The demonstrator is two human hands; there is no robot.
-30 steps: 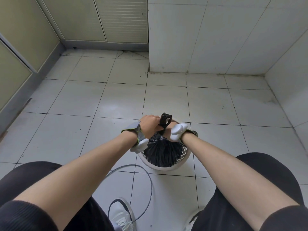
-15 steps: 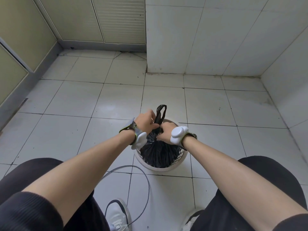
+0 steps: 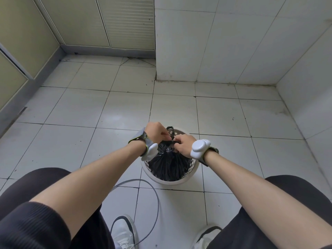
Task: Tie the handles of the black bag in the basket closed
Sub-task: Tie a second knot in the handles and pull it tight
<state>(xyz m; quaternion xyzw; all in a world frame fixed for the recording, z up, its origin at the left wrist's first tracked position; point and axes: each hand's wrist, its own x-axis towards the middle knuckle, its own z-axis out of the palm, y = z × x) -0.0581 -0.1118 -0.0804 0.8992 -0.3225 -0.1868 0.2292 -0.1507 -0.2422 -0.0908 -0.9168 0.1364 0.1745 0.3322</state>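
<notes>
A black plastic bag [image 3: 168,168] fills a round white lattice basket [image 3: 172,182] standing on the tiled floor between my knees. Its top is gathered into a neck above the basket. My left hand [image 3: 157,133] pinches the bag's handles [image 3: 170,131] at the gathered neck from the left. My right hand [image 3: 182,145] grips the same bunch from the right, fingers curled into the plastic. One handle loop sticks up just behind my fingers. Both wrists wear straps with white devices.
A grey cable [image 3: 152,200] loops over the floor in front of the basket, near my white shoe [image 3: 124,230]. A white tiled wall corner [image 3: 156,76] juts out ahead. Cabinet doors [image 3: 107,24] line the far left.
The raised handle loop has been pulled down lower between my hands. Both hands have drawn closer together at the bag's neck.
</notes>
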